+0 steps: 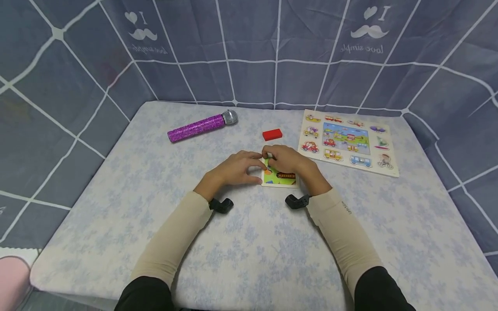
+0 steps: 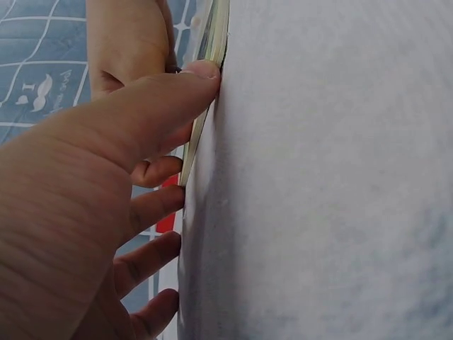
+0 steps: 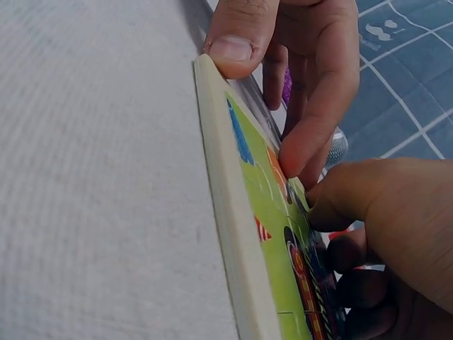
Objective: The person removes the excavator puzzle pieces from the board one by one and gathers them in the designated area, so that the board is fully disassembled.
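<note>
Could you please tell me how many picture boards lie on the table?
2. The small green board is under the left hand and right hand, which partly cover it; the larger board lies farther back, to the right.

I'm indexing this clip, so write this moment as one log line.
left hand: touching small puzzle | right hand: touching it | red block: beyond it | purple microphone: left | picture board: right

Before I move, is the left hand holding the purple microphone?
No, the left hand touches the small puzzle; the microphone lies apart on the table.
</note>
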{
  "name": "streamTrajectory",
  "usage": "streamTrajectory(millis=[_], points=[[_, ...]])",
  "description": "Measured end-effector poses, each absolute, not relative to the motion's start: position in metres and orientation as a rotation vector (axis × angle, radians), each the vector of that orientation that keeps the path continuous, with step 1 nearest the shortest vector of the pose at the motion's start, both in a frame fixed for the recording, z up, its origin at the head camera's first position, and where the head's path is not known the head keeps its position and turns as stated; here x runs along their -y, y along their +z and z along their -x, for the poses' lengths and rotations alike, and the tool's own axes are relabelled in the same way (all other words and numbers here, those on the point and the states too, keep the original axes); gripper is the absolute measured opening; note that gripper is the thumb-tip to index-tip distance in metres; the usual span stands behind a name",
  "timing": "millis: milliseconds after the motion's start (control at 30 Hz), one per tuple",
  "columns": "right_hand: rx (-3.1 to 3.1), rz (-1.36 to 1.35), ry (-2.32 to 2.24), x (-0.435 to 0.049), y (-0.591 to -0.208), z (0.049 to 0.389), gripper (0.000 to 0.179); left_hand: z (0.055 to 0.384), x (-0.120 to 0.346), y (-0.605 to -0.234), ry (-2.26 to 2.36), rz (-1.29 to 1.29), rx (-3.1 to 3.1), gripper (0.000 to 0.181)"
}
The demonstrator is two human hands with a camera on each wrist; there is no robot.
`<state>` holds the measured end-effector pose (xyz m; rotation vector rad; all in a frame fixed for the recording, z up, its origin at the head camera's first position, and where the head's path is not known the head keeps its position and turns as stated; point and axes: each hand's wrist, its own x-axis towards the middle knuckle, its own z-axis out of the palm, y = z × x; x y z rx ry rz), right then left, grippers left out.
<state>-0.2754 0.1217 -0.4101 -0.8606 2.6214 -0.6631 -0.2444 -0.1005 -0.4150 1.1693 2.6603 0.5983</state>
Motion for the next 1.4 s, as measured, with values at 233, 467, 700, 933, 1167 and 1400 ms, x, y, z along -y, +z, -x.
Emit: streamTrajectory(millis=[233,467,700,933,1167,1400], points=[[-2.637,0.875,-0.568,-0.1177,-0.4083,0.2758,0.019,0.2442,0.1005,-0.4149,0.54,-1.14,-2.671,0.044],[-2.669,0.783,-0.484,-0.1165,-0.4055,0.2727,0.018,0.2444,0.1008,-0.4143,0.517,-1.174,-2.685,0.044],[-2.688,0.833,-0.499,-0.1187,-0.4037,0.2718,0.027,0.2464,0.101,-0.4133,0.52,-1.206,-2.697,0.043],[-2.692,0.831,-0.517,-0.1202,-0.4054,0.2752,0.026,0.2473,0.101,-0.4124,0.53,-1.211,-2.693,0.044],[-2.698,0.827,-0.555,-0.1182,-0.4063,0.2734,0.022,0.2461,0.1017,-0.4121,0.526,-1.195,-2.693,0.043],[-2.716,0.803,-0.561,-0.1157,-0.4093,0.2687,0.021,0.2442,0.0995,-0.414,0.495,-1.162,-2.681,0.043]])
